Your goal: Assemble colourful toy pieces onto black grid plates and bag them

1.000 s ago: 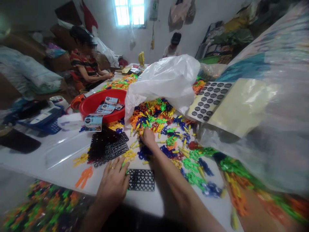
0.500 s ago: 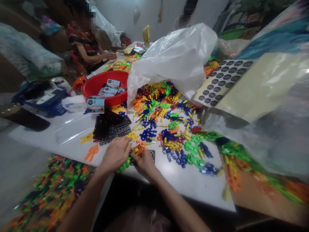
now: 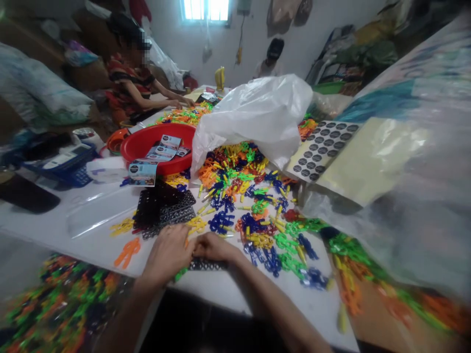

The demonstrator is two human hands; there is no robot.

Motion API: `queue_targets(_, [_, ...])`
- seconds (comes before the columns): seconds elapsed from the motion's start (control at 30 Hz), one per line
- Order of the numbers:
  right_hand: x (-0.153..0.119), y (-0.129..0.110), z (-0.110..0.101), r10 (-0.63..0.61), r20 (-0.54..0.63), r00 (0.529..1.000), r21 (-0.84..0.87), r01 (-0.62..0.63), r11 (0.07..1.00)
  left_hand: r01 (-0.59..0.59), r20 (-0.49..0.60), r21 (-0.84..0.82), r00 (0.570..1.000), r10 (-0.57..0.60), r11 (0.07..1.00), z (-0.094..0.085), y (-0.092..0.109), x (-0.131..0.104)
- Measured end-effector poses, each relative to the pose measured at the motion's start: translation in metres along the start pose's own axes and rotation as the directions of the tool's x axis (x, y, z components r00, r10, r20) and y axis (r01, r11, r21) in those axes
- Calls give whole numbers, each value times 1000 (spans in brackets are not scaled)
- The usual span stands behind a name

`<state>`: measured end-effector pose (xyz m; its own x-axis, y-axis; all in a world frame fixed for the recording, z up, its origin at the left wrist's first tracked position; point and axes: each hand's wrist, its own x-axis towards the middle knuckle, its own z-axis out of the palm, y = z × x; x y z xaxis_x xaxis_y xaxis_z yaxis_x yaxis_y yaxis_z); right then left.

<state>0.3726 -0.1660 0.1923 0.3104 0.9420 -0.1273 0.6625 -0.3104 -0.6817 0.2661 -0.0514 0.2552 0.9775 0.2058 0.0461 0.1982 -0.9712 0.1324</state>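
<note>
My left hand (image 3: 170, 251) and my right hand (image 3: 214, 246) meet near the front edge of the white table, fingers curled and touching. A sliver of an orange plastic piece (image 3: 187, 242) shows between the fingertips; the hands hide most of it. Under my right hand lies a black perforated plate (image 3: 209, 265). A green plastic piece (image 3: 180, 274) pokes out below my left hand. Just beyond my left hand are stacked black perforated plates (image 3: 171, 212) and yellow plastic pieces (image 3: 197, 224). An orange figure-shaped piece (image 3: 128, 252) lies to the left.
Coloured plastic pieces (image 3: 259, 211) spill from a white plastic bag (image 3: 257, 108). A red basin (image 3: 138, 142) holds printed cards. Sticker sheets (image 3: 324, 149) lie right, a blue basket (image 3: 73, 166) left. A co-worker (image 3: 130, 83) sits at far left, another person (image 3: 273, 59) at the back.
The head view has tilted up, showing a window and the person at the back. My right hand has drawn closer against my left, covering the orange pieces that showed before.
</note>
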Motion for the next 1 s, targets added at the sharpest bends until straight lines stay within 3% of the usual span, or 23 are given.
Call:
queue_targets(0.07, [22,14,-37,27,-92,995,-163,-42,986,-15,-9,-14,1000,15,1000,1,4,-3])
queue_targets(0.17, [65,22,-82,62,-344,937,-478,-232,847,-37,-44,-18,998,36,999,3,10,-7])
queue_targets(0.23, [83,21,-94,44,-316,948,-579,-229,783,-52,-77,-29,996,50,998,6,10,-7])
queue_targets(0.33, [67,23,-77,-103,-213,972,-635,-57,771,-72,-126,-68,990,63,995,11,7,-6])
queue_targets(0.47, [-15,37,-24,-349,-99,932,-665,199,720,-83,-159,-105,985,65,991,15,3,-5])
queue_targets(0.53, [-49,38,-5,-321,-107,941,-638,183,748,-75,-149,-100,987,60,992,15,3,-6])
queue_targets(0.6, [-61,31,4,-177,-203,963,-598,21,801,-70,-121,-79,991,60,994,12,4,-7])
queue_targets(0.7, [-50,14,6,108,-326,939,-525,-275,805,-73,-151,-5,986,71,997,5,6,-8])
queue_targets(0.77, [-39,4,3,215,-331,919,-484,-360,798,-66,-194,47,978,74,997,0,9,-7])
queue_targets(0.83, [-34,0,-3,291,-349,891,-399,-422,814,-64,-160,57,984,72,996,-2,11,-5])
queue_targets(0.93, [-40,1,-14,389,-400,830,-39,-439,898,-58,-48,13,997,58,998,-1,14,-2])
queue_targets(1.0, [-47,-2,-18,407,-447,796,294,-299,908,-40,-35,-14,999,39,999,1,13,0])
